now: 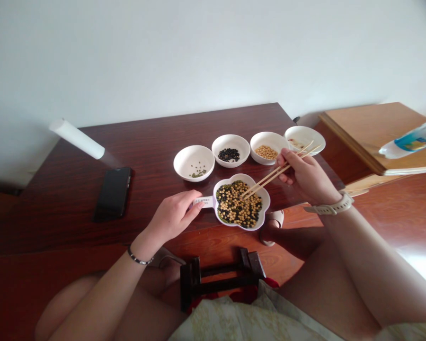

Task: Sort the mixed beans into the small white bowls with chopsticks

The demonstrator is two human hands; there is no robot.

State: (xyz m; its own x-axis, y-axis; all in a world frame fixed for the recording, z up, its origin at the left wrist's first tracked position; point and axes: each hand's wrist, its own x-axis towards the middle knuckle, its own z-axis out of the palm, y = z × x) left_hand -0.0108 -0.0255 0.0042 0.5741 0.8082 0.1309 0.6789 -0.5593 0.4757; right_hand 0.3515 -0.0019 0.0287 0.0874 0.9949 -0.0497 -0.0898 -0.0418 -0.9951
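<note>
My left hand (177, 213) is closed round the short handle of a white flower-shaped dish (267, 201) at the table's front edge. The dish holds mixed beans (239, 206): yellow, black and green. In my right hand (303, 175) is a pair of wooden chopsticks (266, 181), their tips down among the beans. Behind the dish stands a row of white bowls: one with a few green beans (194, 160), one with black beans (230, 146), one with yellow beans (266, 142). At the right end a bowl (304, 132) holds small pale and reddish bits, partly behind the chopsticks.
A black phone (112, 194) lies on the dark wooden table (145, 142), with a white cylinder (77, 138) behind it. To the right, a bottle (412, 138) lies on a lighter wooden cabinet (372, 125). A dark stool frame (223, 279) is below, between my legs.
</note>
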